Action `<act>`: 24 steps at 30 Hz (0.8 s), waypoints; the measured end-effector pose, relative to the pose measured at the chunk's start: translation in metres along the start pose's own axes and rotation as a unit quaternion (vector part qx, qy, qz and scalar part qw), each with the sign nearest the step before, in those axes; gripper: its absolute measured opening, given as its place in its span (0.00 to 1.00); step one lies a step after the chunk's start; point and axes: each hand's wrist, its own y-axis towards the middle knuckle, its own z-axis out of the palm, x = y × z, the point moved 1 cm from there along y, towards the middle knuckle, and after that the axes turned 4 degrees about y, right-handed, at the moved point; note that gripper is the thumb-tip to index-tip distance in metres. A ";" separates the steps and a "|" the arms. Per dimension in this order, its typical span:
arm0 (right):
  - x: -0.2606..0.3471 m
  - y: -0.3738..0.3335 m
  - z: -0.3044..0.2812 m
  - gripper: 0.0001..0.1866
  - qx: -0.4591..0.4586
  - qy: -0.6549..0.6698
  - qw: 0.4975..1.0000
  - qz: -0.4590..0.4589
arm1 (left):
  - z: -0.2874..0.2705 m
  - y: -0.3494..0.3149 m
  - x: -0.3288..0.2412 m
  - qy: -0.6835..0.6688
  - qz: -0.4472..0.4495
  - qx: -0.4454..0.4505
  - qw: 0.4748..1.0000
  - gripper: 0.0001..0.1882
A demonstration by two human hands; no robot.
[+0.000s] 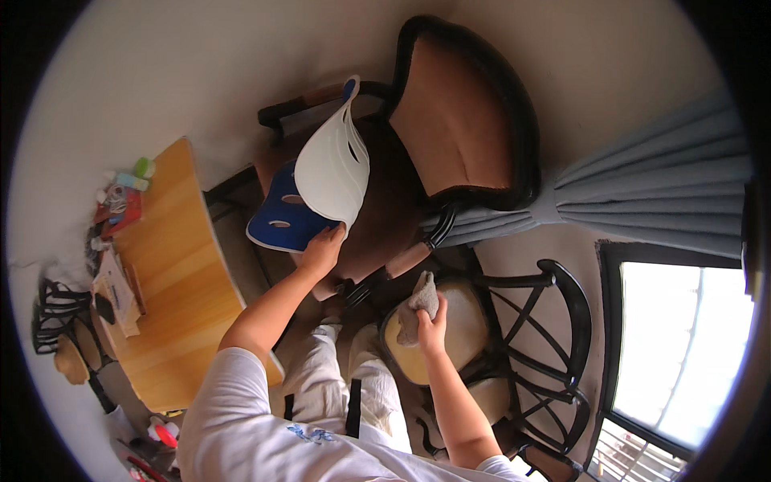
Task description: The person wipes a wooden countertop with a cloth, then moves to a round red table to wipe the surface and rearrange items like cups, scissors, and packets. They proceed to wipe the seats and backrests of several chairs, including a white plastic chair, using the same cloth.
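My left hand (322, 247) is closed on the lower edge of a thin, bendy panel (331, 170), white on one face and blue on the other, with oval slots. The panel is curled and held up over the seat of a brown armchair (450, 120) with a black frame. A crumpled grey cloth (423, 299) is bunched in my right hand (433, 328), its fingers wrapped round it. Beneath the cloth is a chair with a pale yellowish seat (462, 325); the cloth appears raised above that seat.
A wooden table (181, 265) stands to my left, with papers (119, 293) and small items along its far-left edge. Black chair backs (574, 321) curve on the right, beside a bright window (675, 345). A blue-grey curtain (642, 197) is gathered at upper right.
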 end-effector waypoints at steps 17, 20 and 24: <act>-0.051 0.160 0.011 0.22 0.057 -0.248 0.938 -0.235 | 0.166 0.125 -0.016 -0.160 -0.161 -0.021 0.974 0.28; -0.052 0.081 0.013 0.21 0.113 -0.266 0.945 -0.153 | 0.157 0.113 0.001 -0.221 -0.214 0.056 0.950 0.24; -0.046 0.042 0.036 0.16 0.106 -0.178 0.976 -0.072 | 0.110 0.051 -0.027 -0.280 -0.223 0.028 0.933 0.15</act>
